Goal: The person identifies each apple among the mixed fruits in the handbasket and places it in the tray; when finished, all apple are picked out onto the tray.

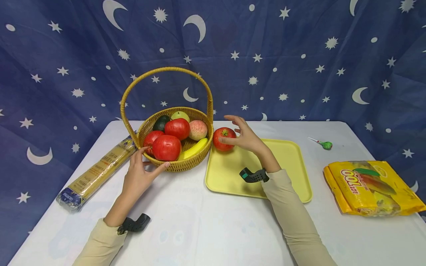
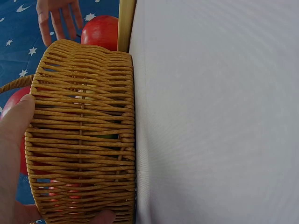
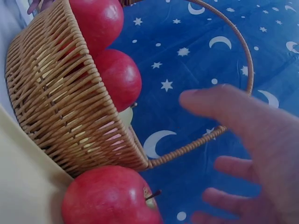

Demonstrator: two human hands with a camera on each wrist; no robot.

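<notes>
A wicker basket (image 1: 186,165) with a tall handle holds red apples or pomegranates (image 1: 167,147), a banana (image 1: 194,149), a peach (image 1: 198,130), a pale green fruit (image 1: 181,115) and a dark green one (image 1: 161,123). My left hand (image 1: 139,179) grips the basket's near left side, its thumb (image 2: 18,114) over the rim. On the far left corner of a yellow tray (image 1: 233,177), against the basket, sits a red apple (image 3: 110,198). Beside that apple my right hand (image 1: 247,138) hovers with fingers spread, holding nothing; its thumb overlaps the apple in the head view.
A long pack of spaghetti (image 1: 100,170) lies left of the basket, one end close to it. To the right of the tray are a green-wrapped lollipop (image 1: 326,145) and a yellow snack bag (image 1: 369,188). A starry blue cloth (image 1: 233,88) hangs behind the table.
</notes>
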